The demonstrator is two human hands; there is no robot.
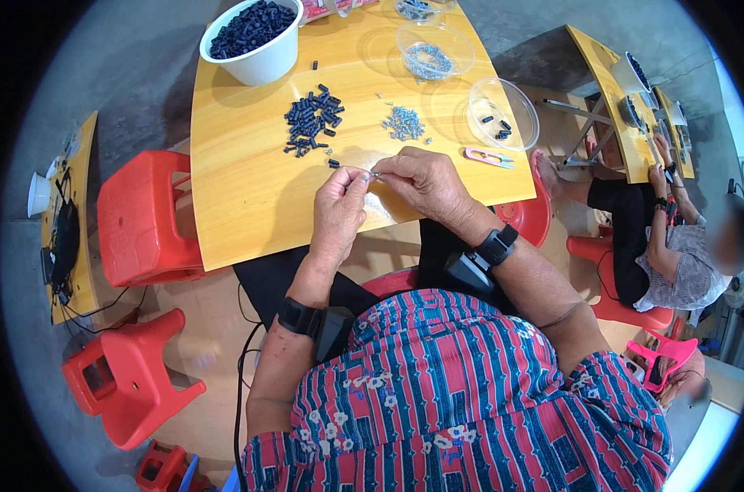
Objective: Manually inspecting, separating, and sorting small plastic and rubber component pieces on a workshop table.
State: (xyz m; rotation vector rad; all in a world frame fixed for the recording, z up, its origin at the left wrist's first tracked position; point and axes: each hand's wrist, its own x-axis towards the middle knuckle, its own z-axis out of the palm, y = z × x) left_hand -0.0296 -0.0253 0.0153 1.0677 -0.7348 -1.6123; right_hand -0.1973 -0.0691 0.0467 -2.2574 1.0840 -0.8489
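My left hand (339, 209) and my right hand (425, 180) meet fingertip to fingertip above the near part of the yellow table. Between the right thumb and forefinger is a small silvery metal piece (375, 174). The left fingers are pinched together beside it; what they hold is too small and covered to name. Just beyond lies a loose pile of short black cylindrical pieces (310, 119), with a single black piece (333, 164) close to my left fingers. A heap of small silvery metal parts (403, 124) lies farther off, in front of my right hand.
A white tub (261, 61) full of black pieces stands at the far left. Along the right are a clear bowl (524, 107) with several black pieces, another clear bowl (462, 49) with metal parts, and pink-handled thread snips (488, 157). A red stool (134, 217) stands left; another person (675, 254) sits right.
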